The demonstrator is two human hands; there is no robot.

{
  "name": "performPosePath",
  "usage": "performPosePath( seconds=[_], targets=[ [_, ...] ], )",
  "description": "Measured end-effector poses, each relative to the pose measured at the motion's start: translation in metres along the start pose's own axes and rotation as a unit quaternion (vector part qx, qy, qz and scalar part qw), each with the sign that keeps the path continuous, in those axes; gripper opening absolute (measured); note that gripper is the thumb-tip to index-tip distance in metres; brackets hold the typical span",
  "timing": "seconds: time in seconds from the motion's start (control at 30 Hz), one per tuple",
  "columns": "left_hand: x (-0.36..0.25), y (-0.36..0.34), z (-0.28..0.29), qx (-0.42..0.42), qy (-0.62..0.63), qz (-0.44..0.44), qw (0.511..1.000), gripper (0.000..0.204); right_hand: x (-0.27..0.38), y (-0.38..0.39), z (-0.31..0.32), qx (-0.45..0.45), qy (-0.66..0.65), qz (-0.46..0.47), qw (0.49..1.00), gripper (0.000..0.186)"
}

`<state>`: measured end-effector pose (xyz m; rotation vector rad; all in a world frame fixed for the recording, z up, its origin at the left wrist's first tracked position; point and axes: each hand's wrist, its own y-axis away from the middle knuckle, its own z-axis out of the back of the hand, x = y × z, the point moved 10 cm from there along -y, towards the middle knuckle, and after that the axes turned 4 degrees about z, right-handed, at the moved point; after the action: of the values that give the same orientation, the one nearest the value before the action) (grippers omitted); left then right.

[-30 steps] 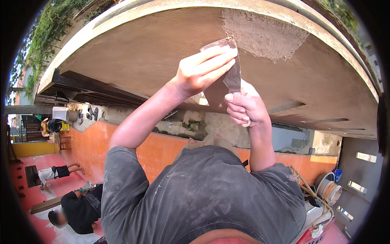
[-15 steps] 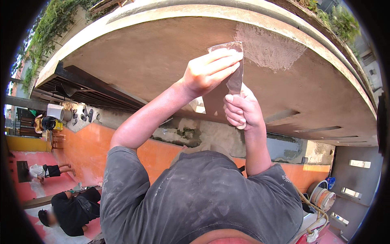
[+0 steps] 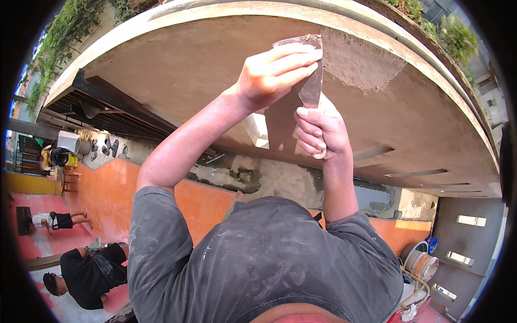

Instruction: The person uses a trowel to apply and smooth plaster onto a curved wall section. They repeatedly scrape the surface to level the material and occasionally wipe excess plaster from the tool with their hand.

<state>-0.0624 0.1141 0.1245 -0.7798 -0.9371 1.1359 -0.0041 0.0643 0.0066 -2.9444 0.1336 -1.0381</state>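
A wide-bladed putty knife [image 3: 311, 92] rests with its blade against the smooth grey-brown plastered wall [image 3: 183, 70], its tip edge close under the wall's pale top border. My right hand [image 3: 323, 131] is closed around the handle, whose end pokes out below the fist. Flat across the blade lie the outstretched fingers of my left hand [image 3: 274, 75]; its thumb is hidden. Some residue clings to the blade's upper edge. Just right of the blade is a lighter, rougher patch [image 3: 363, 62] on the wall.
Narrow slots [image 3: 417, 173] and a lit opening [image 3: 257, 131] cut through the wall. A dark metal grille [image 3: 116, 107] is at left. Two other people, one in black [image 3: 91, 274], are on the pink floor at lower left. Buckets [image 3: 421, 264] stand at right.
Both hands and the putty knife have moved a little upward along the wall, toward its top border. My grip looks the same.
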Motion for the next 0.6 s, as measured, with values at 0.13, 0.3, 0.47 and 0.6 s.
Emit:
performPosePath(
  seconds=[0.13,0.3,0.47,0.6],
  targets=[
    [-0.009,0.012,-0.007,0.043,0.026,0.02,0.999,0.022,-0.01,0.01,0.006,-0.003,-0.027,0.007,1.0,0.036],
    [0.001,-0.008,0.008,0.001,-0.004,0.017,1.0,0.02,0.0,-0.007,-0.012,0.026,-0.011,0.036,0.999,0.034],
    [-0.02,0.005,-0.003,0.121,-0.026,0.023,0.992,0.036,0.001,0.012,0.005,-0.018,0.018,0.047,0.999,0.041],
    [-0.055,0.062,-0.005,0.166,0.008,0.057,0.985,0.036,-0.018,0.037,0.03,-0.024,0.013,0.024,0.999,0.046]
  ],
)
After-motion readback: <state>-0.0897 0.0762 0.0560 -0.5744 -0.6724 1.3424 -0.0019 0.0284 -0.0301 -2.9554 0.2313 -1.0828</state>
